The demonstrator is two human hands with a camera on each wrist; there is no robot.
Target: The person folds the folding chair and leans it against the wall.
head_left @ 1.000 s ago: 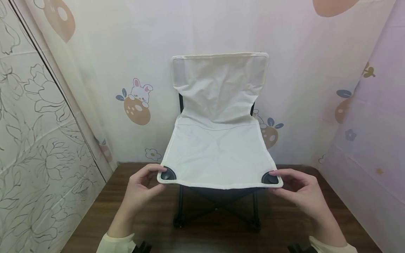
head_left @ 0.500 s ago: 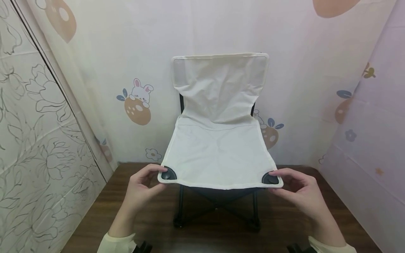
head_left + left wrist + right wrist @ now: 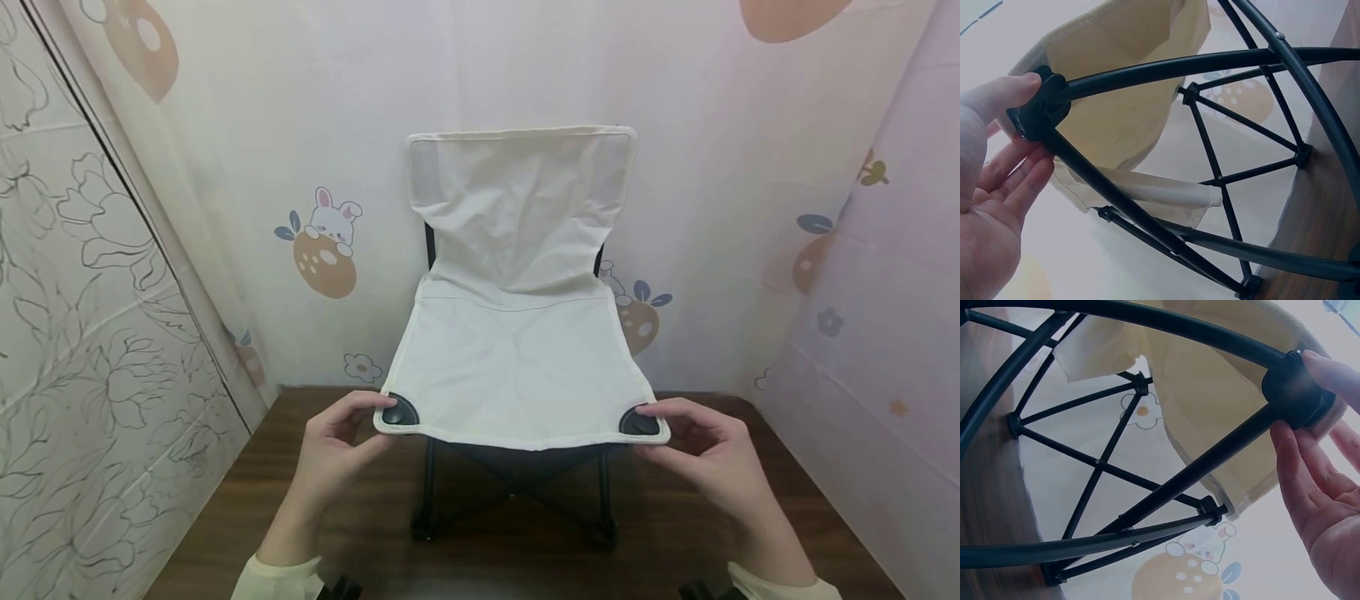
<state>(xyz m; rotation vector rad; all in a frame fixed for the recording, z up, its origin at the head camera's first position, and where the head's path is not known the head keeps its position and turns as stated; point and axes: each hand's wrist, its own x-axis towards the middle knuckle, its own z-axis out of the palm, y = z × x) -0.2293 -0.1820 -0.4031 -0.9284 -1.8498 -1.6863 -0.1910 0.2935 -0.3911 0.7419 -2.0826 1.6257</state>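
A folding chair [image 3: 517,358] with a cream fabric seat and back stands unfolded on a dark wooden surface. Black patches cover the seat's two front corners. My left hand [image 3: 335,437] grips the front left corner, a finger on top and the thumb below. At the front right corner, my right hand [image 3: 705,442] holds on the same way. From beneath, the left wrist view shows a thumb against the black corner joint [image 3: 1041,103], with fingers curled at the seat edge. The right wrist view has the opposite joint [image 3: 1297,390] between thumb and fingers.
Black crossed legs [image 3: 1100,464] spread beneath the seat. The wooden surface [image 3: 247,500] extends around the chair. A patterned curtain [image 3: 225,208] hangs close behind, with a floral panel [image 3: 97,333] on the left and another sheet [image 3: 877,375] on the right.
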